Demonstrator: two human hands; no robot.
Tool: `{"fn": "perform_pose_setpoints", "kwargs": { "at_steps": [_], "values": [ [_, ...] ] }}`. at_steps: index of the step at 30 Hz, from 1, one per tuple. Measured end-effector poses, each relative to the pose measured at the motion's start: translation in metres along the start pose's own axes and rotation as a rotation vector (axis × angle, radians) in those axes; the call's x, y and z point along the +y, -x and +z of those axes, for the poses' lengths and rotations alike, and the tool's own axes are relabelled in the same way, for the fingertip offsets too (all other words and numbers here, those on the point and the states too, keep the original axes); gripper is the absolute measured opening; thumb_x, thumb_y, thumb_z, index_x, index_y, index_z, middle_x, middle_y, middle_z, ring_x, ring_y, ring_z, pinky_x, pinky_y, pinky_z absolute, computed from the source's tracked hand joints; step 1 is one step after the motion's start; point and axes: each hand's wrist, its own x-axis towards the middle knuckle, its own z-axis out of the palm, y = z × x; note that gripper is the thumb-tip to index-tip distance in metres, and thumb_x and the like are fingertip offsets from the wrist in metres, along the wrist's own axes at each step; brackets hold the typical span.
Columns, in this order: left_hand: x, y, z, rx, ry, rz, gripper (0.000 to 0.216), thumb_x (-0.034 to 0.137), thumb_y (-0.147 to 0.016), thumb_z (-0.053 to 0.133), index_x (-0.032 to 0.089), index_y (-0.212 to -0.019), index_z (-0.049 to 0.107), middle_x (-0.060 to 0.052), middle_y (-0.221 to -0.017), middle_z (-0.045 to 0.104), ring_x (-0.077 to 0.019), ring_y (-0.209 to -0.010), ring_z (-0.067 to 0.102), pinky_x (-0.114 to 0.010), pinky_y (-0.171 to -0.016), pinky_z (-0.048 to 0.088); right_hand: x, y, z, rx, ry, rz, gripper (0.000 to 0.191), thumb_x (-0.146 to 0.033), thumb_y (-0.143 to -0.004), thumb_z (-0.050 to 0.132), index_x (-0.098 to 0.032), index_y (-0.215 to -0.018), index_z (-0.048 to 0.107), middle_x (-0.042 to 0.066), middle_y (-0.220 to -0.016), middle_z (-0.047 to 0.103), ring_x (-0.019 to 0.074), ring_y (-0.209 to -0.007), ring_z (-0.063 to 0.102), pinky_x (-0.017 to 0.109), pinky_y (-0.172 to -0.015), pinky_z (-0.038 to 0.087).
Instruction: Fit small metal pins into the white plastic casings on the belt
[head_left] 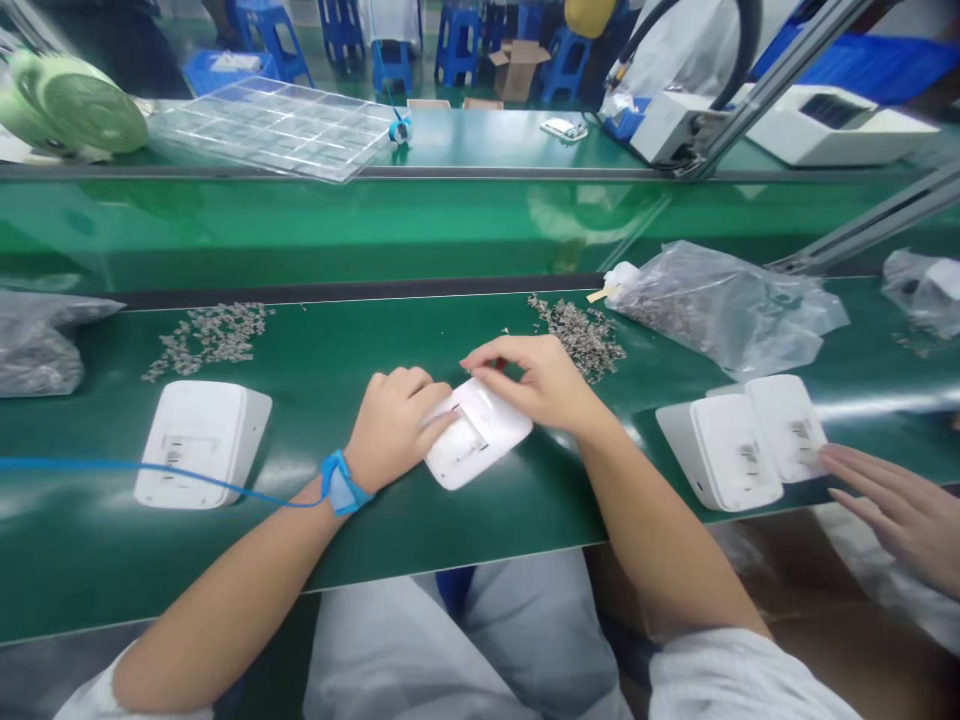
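A white plastic housing (491,445) with rounded corners and a slotted recess lies tilted on the green bench. Wrapped over its left side, my left hand (397,425) steadies it, the thumb along the recess; a blue strap (345,484) with a cord circles this wrist. My right hand (536,378) is at the housing's far edge, thumb and index finger brought together. Whatever is between those fingertips is too small or hidden to name. Just beyond the right hand is a pile of small metal parts (581,335).
Another white housing (199,445) stands at left, below scattered metal parts (214,335). To the right are two more housings (731,450), with a co-worker's hand (892,510) touching one. Behind them lies a clear plastic bag (735,300) of metal parts. A raised shelf (465,140) runs behind.
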Motion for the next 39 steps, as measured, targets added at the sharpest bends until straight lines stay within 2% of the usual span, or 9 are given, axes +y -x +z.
{"fn": "perform_pose_setpoints", "kwargs": {
  "at_steps": [2,4,8,13,23,26,30,35,39],
  "values": [
    [-0.007,-0.002,-0.001,0.036,0.070,-0.064,0.024,0.037,-0.097,0.052,0.023,-0.104,0.070,-0.005,-0.099,0.067,-0.0204,-0.092,0.060,-0.037,-0.077,0.035,-0.007,0.003,0.001,-0.074,0.134,-0.112,0.010,-0.021,-0.093,0.061,-0.020,-0.088,0.070,0.005,-0.102,0.075,0.0201,-0.095,0.067,0.035,-0.085,0.052],
    [-0.012,-0.004,-0.003,0.040,0.158,-0.119,0.020,0.031,-0.094,0.054,0.022,-0.097,0.071,-0.005,-0.097,0.067,-0.0197,-0.093,0.060,-0.036,-0.079,0.038,-0.011,0.006,0.005,-0.114,0.232,-0.162,0.012,-0.020,-0.093,0.061,-0.019,-0.087,0.070,0.006,-0.101,0.072,0.0209,-0.094,0.062,0.037,-0.085,0.049],
    [-0.016,-0.008,-0.002,0.065,0.310,-0.171,0.015,0.027,-0.088,0.059,0.020,-0.083,0.071,-0.004,-0.089,0.066,-0.0181,-0.087,0.059,-0.034,-0.078,0.042,-0.016,0.006,0.018,-0.166,0.445,-0.173,0.021,-0.021,-0.098,0.052,-0.016,-0.089,0.070,0.010,-0.099,0.067,0.0217,-0.089,0.054,0.037,-0.079,0.044],
    [-0.020,-0.012,0.005,0.043,0.369,-0.129,0.016,0.030,-0.089,0.064,0.022,-0.082,0.076,-0.002,-0.085,0.066,-0.0167,-0.082,0.055,-0.034,-0.078,0.042,-0.021,0.005,0.030,-0.253,0.574,-0.160,0.021,-0.023,-0.100,0.051,-0.017,-0.090,0.068,0.009,-0.099,0.067,0.0224,-0.089,0.050,0.038,-0.074,0.034],
    [-0.020,-0.012,0.005,0.003,0.396,-0.155,0.019,0.029,-0.090,0.060,0.023,-0.082,0.076,-0.001,-0.083,0.067,-0.0160,-0.080,0.053,-0.034,-0.077,0.039,-0.026,0.005,0.030,-0.300,0.515,-0.087,0.015,-0.022,-0.096,0.055,-0.019,-0.087,0.066,0.006,-0.099,0.065,0.0215,-0.092,0.053,0.037,-0.078,0.034],
    [-0.017,-0.012,0.004,-0.019,0.380,-0.162,0.021,0.028,-0.089,0.057,0.021,-0.076,0.072,-0.001,-0.082,0.067,-0.0158,-0.079,0.053,-0.033,-0.076,0.038,-0.024,0.002,0.033,-0.301,0.503,-0.034,0.011,-0.021,-0.094,0.058,-0.019,-0.084,0.063,0.007,-0.099,0.064,0.0217,-0.092,0.054,0.036,-0.078,0.034],
    [-0.014,-0.012,0.001,-0.049,0.378,-0.167,0.012,0.029,-0.082,0.060,0.019,-0.076,0.065,0.000,-0.082,0.065,-0.0161,-0.081,0.053,-0.033,-0.076,0.038,-0.020,-0.002,0.033,-0.291,0.465,0.059,0.008,-0.017,-0.087,0.068,-0.018,-0.083,0.061,0.005,-0.095,0.064,0.0213,-0.088,0.056,0.034,-0.077,0.037],
    [-0.014,-0.011,-0.001,-0.073,0.360,-0.155,0.013,0.030,-0.078,0.060,0.020,-0.084,0.065,0.000,-0.082,0.061,-0.0171,-0.082,0.052,-0.034,-0.076,0.036,-0.017,0.004,0.017,-0.278,0.341,-0.099,0.016,-0.018,-0.088,0.069,-0.020,-0.103,0.063,0.004,-0.099,0.072,0.0206,-0.091,0.063,0.033,-0.079,0.042],
    [-0.015,-0.011,0.001,-0.043,0.355,-0.149,0.010,0.029,-0.076,0.060,0.019,-0.079,0.062,0.000,-0.077,0.056,-0.0163,-0.077,0.049,-0.033,-0.073,0.036,-0.012,0.009,0.010,-0.226,0.334,-0.216,0.009,-0.016,-0.091,0.066,-0.021,-0.098,0.066,0.001,-0.089,0.075,0.0178,-0.087,0.066,0.031,-0.079,0.045]
  ]
}}
